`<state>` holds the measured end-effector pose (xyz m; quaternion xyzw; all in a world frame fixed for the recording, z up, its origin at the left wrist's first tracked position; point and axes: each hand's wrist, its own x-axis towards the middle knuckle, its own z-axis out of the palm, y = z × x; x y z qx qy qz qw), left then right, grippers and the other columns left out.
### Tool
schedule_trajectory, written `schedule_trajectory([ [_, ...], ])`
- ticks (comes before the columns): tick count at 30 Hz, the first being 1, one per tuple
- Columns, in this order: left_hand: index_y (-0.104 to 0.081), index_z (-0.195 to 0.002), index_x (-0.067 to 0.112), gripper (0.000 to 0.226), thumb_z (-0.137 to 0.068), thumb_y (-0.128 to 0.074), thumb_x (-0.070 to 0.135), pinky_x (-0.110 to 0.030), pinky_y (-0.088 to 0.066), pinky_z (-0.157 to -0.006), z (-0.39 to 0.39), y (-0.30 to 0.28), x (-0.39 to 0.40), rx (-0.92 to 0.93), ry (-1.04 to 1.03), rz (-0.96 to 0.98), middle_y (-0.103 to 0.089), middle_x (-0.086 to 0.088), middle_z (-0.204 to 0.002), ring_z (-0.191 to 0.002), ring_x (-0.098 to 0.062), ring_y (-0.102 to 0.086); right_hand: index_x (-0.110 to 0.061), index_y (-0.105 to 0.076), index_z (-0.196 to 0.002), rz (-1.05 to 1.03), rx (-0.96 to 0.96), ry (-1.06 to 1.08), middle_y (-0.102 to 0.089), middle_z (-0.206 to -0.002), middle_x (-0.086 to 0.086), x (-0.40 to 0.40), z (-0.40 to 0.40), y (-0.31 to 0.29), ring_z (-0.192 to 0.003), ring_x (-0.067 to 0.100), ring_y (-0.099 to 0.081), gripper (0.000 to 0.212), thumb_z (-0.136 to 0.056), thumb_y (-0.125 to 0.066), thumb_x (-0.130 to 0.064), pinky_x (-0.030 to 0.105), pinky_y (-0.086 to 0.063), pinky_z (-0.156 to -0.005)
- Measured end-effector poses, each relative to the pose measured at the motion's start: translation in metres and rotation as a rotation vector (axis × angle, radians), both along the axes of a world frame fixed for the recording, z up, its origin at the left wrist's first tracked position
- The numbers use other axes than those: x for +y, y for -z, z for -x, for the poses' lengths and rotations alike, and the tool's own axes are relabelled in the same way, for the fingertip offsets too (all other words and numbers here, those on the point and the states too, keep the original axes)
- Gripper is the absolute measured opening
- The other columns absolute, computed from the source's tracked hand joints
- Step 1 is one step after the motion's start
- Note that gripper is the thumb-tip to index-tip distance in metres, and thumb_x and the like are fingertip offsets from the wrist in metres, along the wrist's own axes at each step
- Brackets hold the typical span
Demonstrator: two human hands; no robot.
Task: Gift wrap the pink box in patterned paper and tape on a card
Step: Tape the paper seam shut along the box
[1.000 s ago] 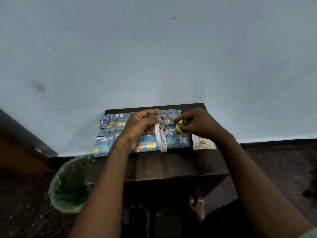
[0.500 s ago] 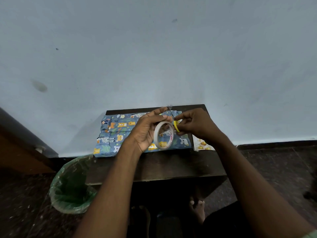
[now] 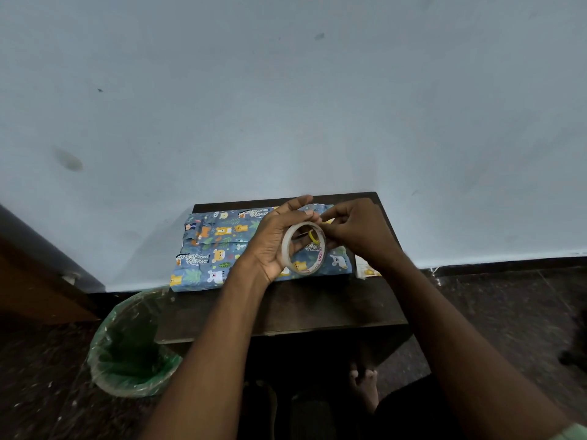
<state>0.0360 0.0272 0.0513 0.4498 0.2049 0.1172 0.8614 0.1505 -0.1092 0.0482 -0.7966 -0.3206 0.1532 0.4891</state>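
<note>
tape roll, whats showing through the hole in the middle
Through the tape roll show the left hand's fingers, a yellow scissor handle and patterned paper. The scissor blades are hidden behind the hands.

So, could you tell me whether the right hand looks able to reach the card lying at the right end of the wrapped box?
Probably yes. The card lies uncovered just beneath the right hand, but that hand holds yellow-handled scissors at the tape roll, so it is occupied.
</note>
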Motion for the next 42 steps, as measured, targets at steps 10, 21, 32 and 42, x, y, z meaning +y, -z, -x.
schedule_trajectory([
  [10,-0.072,-0.114,0.013,0.026,-0.094,-0.069,-0.003,-0.023,-0.059,-0.065,-0.003,0.002,-0.003,0.066,-0.055,-0.083,-0.077,-0.01,-0.09,-0.078,-0.016,-0.075,-0.014,-0.08,-0.081,0.025,-0.124,0.132,-0.074,-0.061,0.001,0.009,0.009,0.01,-0.052,0.011,-0.073,0.007,-0.086,-0.084,-0.016,0.026,-0.062,-0.06],
  [21,-0.071,-0.108,0.004,0.022,-0.095,-0.062,-0.011,-0.025,-0.062,-0.074,-0.003,0.01,-0.004,0.002,0.063,-0.077,-0.076,-0.014,-0.09,-0.078,-0.017,-0.075,-0.021,-0.082,-0.082,0.005,-0.236,0.276,-0.072,-0.068,-0.009,0.016,0.004,0.02,-0.069,0.01,-0.071,0.007,-0.077,-0.081,-0.016,0.032,-0.059,-0.072],
  [32,-0.071,-0.115,0.005,0.026,-0.092,-0.069,-0.007,-0.033,-0.062,-0.088,-0.006,0.019,-0.006,0.029,0.168,-0.197,-0.077,-0.017,-0.094,-0.087,-0.025,-0.075,-0.014,-0.082,-0.09,-0.294,0.175,0.209,-0.08,-0.081,0.002,0.019,-0.009,0.024,-0.082,0.021,-0.078,0.012,-0.083,-0.086,-0.023,0.044,-0.065,-0.082],
  [42,-0.072,-0.109,0.006,0.021,-0.094,-0.068,-0.008,-0.029,-0.063,-0.081,-0.013,0.013,-0.01,0.038,0.184,-0.267,-0.076,-0.016,-0.09,-0.081,-0.023,-0.074,-0.011,-0.082,-0.082,-0.305,0.163,0.207,-0.078,-0.077,0.005,0.018,-0.016,0.024,-0.077,0.023,-0.077,0.004,-0.083,-0.081,-0.015,0.034,-0.062,-0.07],
])
